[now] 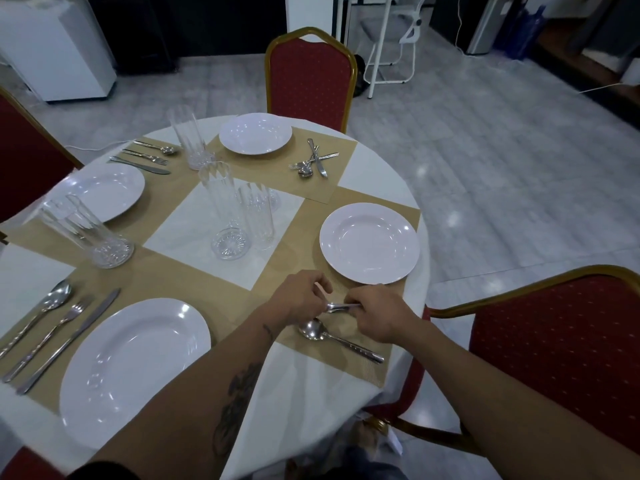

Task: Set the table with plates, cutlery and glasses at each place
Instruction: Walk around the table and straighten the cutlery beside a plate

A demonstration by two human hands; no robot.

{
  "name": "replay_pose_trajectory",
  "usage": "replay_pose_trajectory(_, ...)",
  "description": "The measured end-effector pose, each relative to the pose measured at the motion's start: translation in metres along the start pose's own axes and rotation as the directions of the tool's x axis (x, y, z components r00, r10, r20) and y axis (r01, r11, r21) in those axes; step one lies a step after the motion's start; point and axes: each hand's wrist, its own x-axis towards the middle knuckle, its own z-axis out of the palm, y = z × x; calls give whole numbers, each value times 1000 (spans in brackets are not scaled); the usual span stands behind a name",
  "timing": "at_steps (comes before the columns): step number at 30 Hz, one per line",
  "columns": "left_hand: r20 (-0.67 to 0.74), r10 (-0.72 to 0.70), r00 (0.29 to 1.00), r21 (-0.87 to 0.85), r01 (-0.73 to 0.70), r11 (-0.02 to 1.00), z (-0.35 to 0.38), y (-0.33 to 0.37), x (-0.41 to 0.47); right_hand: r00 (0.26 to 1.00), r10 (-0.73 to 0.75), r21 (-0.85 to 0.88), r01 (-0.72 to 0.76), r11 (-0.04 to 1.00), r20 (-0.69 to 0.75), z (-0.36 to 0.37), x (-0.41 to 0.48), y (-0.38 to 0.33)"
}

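A round table with a white cloth (304, 393) carries tan placemats and white plates. At the right place, my left hand (299, 297) and my right hand (379, 315) both pinch a piece of cutlery (337, 307) just below the right plate (369, 242); it looks like a fork, mostly hidden by fingers. A spoon (337, 339) lies on the mat under my hands. The near-left plate (133, 370) has a spoon, fork and knife (52, 332) beside it. The far plate (255, 133) has a loose heap of cutlery (313, 162).
Tall clear glasses stand in the table's middle (228, 209), at the left (86, 233) and at the back (192, 140). A left plate (104, 192) has cutlery (145, 157) behind it. Red chairs stand at the far side (310, 77), right (561, 362) and left (24, 150).
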Motion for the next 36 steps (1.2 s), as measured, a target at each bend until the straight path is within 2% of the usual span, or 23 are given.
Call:
replay_pose_trajectory(2,-62,73,995,103,-66,993,3,4,2,999,53,127,-52,991,-9,4,1,8)
replay_pose_trajectory(5,-261,260,930,279,-185,942,9,4,1,989,148,114,-145,983,-22,12,3,21)
replay_pose_trajectory(7,-401,274,874,241,-188,952,13,-5,2,981,190,91,-186,978,-39,17,4,31)
replay_pose_trajectory(9,-471,176,865,128,-131,983,16,-19,2,973,218,81,-212,974,-77,20,4,38)
replay_pose_trajectory(16,-350,-47,936,119,94,988,30,-47,-1,969,229,70,-223,972,-89,29,5,49)
replay_pose_trajectory(22,-348,16,938,253,78,964,39,-56,-2,978,207,120,-202,972,-35,35,-3,49)
replay_pose_trajectory(28,-373,46,927,315,80,946,44,-56,-2,972,229,170,-217,961,-54,37,0,49)
replay_pose_trajectory(31,-385,65,921,328,71,942,45,-57,-3,968,234,124,-223,967,-87,40,4,48)
replay_pose_trajectory(36,-386,74,920,313,55,948,45,-57,-5,976,177,-49,-184,982,-124,40,3,48)
